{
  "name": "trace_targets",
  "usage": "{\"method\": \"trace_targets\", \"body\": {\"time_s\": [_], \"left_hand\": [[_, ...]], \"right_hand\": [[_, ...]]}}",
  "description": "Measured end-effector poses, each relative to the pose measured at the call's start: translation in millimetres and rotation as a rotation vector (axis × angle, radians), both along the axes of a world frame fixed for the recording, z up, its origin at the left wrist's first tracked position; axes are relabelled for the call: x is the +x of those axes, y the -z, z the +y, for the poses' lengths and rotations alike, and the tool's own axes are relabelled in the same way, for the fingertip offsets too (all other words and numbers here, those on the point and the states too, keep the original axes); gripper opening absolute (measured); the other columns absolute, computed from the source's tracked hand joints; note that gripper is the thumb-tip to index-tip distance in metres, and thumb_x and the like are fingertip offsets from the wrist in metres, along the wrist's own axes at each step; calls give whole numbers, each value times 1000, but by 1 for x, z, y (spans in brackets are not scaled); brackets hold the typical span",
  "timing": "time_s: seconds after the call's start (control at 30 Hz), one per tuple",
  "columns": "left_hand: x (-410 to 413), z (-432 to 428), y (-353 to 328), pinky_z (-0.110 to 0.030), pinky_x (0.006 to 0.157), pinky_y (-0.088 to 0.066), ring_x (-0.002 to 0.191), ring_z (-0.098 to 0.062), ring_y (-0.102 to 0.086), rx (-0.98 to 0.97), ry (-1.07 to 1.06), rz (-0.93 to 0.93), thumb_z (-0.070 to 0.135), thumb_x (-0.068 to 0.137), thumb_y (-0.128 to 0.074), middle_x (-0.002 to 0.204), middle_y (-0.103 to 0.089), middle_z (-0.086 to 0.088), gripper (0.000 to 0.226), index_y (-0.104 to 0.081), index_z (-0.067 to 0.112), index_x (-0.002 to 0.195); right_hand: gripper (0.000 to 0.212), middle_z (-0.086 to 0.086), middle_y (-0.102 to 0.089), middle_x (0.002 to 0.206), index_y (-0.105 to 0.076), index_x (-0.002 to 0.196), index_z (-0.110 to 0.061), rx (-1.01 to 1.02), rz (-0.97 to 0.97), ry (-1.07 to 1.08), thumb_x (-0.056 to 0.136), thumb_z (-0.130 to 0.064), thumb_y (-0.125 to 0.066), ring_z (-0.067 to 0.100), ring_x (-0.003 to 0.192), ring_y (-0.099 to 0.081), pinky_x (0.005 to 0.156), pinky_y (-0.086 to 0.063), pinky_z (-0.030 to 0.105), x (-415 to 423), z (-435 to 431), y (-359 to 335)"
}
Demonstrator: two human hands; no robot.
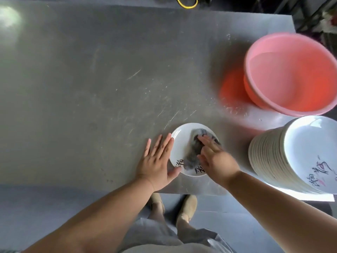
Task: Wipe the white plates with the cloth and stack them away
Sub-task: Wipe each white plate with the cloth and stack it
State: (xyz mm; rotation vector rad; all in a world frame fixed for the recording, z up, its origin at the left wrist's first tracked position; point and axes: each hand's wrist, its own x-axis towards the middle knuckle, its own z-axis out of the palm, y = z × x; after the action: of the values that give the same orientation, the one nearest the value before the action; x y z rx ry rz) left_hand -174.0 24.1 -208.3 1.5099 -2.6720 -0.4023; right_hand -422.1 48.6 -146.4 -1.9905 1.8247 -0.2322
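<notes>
A white plate point(181, 143) with black lettering lies flat near the front edge of the grey table point(91, 79). A dark grey cloth point(194, 155) lies on the plate. My right hand point(217, 159) presses the cloth onto the plate with straight fingers and looks blurred. My left hand point(157, 162) lies flat on the table with straight fingers, its thumb and forefinger touching the plate's left rim. A tall stack of white plates point(299, 156) stands at the table's right front corner.
A pink basin point(291, 72) stands at the back right, behind the stack. A yellow ring point(187, 3) lies beyond the table's far edge. My feet point(184, 207) are on the floor below the front edge.
</notes>
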Motion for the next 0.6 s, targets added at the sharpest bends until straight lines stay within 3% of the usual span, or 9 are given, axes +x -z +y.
{"method": "trace_targets", "body": {"time_s": [0.03, 0.07, 0.13, 0.17, 0.23, 0.37, 0.5, 0.6], "left_hand": [[0, 0, 0, -59, 128, -12, 163, -24, -6, -6, -2, -1, 69, 94, -44, 177, 1, 2, 99, -7, 15, 168], [1, 0, 0, -58, 129, -13, 163, -23, -7, -13, -4, -3, 68, 94, -45, 177, 0, 1, 99, -7, 15, 168], [0, 0, 0, -58, 128, -14, 162, -23, -9, -24, -12, -21, 67, 93, -48, 177, -1, 1, 100, -8, 14, 168], [-1, 0, 0, -57, 128, -15, 162, -23, -10, -28, -14, -31, 67, 92, -48, 177, -1, 1, 100, -9, 14, 168], [-2, 1, -1, -57, 128, -16, 162, -23, -11, -31, -17, -40, 66, 92, -47, 177, -3, 0, 99, -12, 13, 168], [-2, 1, -5, -59, 127, -17, 162, -25, -11, -33, -5, -44, 64, 93, -46, 176, -7, 0, 95, -16, 13, 167], [-1, 0, -5, -59, 128, -17, 162, -25, -12, -41, -8, -30, 63, 93, -45, 176, -7, 1, 93, -19, 13, 167], [-2, 0, -5, -59, 127, -18, 162, -24, -12, -39, -7, -36, 63, 92, -47, 176, -6, 1, 93, -18, 14, 167]], "right_hand": [[20, 8, -43, 163, -67, 115, -6, 9, -5, 71, 97, -14, -67, 37, 130, -61, 93, -58, 47, 6, -8, 1], [38, 7, -34, 168, -60, 136, -7, 36, -27, 107, 98, -14, -62, 35, 137, -55, 101, -53, 44, 15, -13, 5], [66, 4, -12, 175, -33, 162, -11, 119, -55, 24, 99, -13, -54, 28, 159, -21, 128, -24, 39, 34, -20, 13], [73, 2, -5, 175, -24, 165, -14, 144, -32, -75, 100, -18, -55, 25, 162, -5, 131, -10, 40, 41, -19, 15], [73, -4, -1, 175, -17, 167, -20, 175, 26, -285, 104, -31, -52, 20, 161, 7, 132, 0, 41, 43, -7, 13], [74, -17, 16, 171, 0, 167, -33, 251, 132, -508, 101, -62, -16, 9, 157, 23, 128, 14, 38, -4, 24, 2], [89, -10, 28, 169, 12, 165, -28, 243, 370, -419, 91, -75, -2, 17, 155, 30, 127, 19, 41, -40, 27, -3], [92, -2, 24, 171, 6, 167, -19, 217, 317, -275, 94, -74, -7, 22, 156, 29, 128, 15, 42, -26, -6, 0]]}}
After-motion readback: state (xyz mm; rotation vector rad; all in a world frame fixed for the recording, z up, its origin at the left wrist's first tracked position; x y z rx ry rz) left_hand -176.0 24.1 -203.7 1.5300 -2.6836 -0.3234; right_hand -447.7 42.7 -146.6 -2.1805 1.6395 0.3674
